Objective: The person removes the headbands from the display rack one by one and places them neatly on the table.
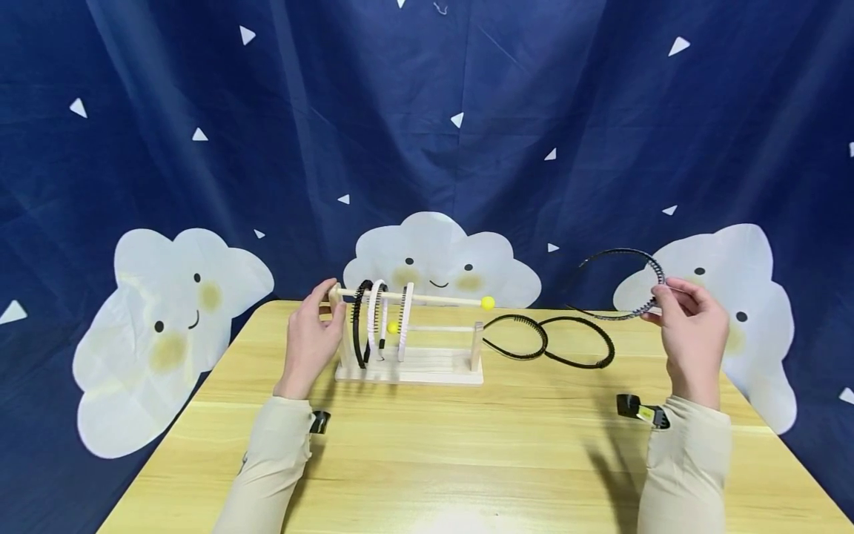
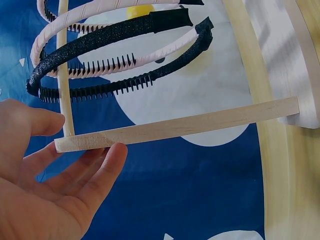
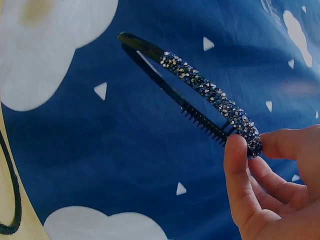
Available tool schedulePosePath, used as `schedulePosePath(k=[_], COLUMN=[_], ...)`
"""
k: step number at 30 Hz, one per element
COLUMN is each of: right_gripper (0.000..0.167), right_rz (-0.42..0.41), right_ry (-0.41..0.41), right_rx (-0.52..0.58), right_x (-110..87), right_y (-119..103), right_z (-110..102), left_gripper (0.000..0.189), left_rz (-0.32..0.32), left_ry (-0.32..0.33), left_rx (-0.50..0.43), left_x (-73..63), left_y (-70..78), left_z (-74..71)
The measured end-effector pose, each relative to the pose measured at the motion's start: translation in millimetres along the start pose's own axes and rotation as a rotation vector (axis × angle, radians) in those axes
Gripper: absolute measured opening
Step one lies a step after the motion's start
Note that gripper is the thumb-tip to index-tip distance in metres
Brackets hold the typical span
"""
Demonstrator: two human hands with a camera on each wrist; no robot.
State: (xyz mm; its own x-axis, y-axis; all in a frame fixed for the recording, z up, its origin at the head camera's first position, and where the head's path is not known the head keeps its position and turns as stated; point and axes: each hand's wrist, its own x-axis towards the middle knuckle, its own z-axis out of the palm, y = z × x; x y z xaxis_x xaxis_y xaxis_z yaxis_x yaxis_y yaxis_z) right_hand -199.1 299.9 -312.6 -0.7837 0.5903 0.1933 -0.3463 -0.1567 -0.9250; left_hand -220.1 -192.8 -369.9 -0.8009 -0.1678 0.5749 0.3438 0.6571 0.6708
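My left hand (image 1: 313, 337) grips the top of the left post (image 2: 190, 127) of a wooden headband stand (image 1: 434, 365), thumb on one side and fingers on the other. On its upper rod (image 1: 447, 300) hang a black headband (image 2: 100, 40) and pale pink headbands (image 1: 406, 319), toothed inside. Off to the right, above the table, my right hand (image 1: 695, 326) pinches a dark headband (image 3: 215, 97) at the middle of its curve. Glittering stones cover that headband's outer face, and its free ends point left toward the stand.
Two black headbands, one nearer (image 1: 603, 337) and one beside the stand (image 1: 527, 317), lie on the wooden table (image 1: 467, 452). Yellow balls cap the upper rod (image 1: 488, 302) and the lower rod (image 1: 393, 327). Behind hangs a dark blue curtain (image 1: 400, 163) with clouds.
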Motion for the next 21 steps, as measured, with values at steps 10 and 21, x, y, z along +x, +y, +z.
schedulePosePath(k=[10,21], right_gripper=[0.016,0.015], right_rz=[0.085,0.144], right_ry=[0.114,0.187], right_rx=[0.113,0.192], right_x=[18.9,36.6], right_y=[-4.0,7.8], right_z=[-36.0,-78.0], left_gripper=[0.043,0.043], left_rz=[-0.004,0.0], left_ry=[0.001,0.003], left_rx=[0.004,0.003], left_x=[0.1,-0.7], left_y=[-1.5,-0.9], left_z=[1.6,0.5])
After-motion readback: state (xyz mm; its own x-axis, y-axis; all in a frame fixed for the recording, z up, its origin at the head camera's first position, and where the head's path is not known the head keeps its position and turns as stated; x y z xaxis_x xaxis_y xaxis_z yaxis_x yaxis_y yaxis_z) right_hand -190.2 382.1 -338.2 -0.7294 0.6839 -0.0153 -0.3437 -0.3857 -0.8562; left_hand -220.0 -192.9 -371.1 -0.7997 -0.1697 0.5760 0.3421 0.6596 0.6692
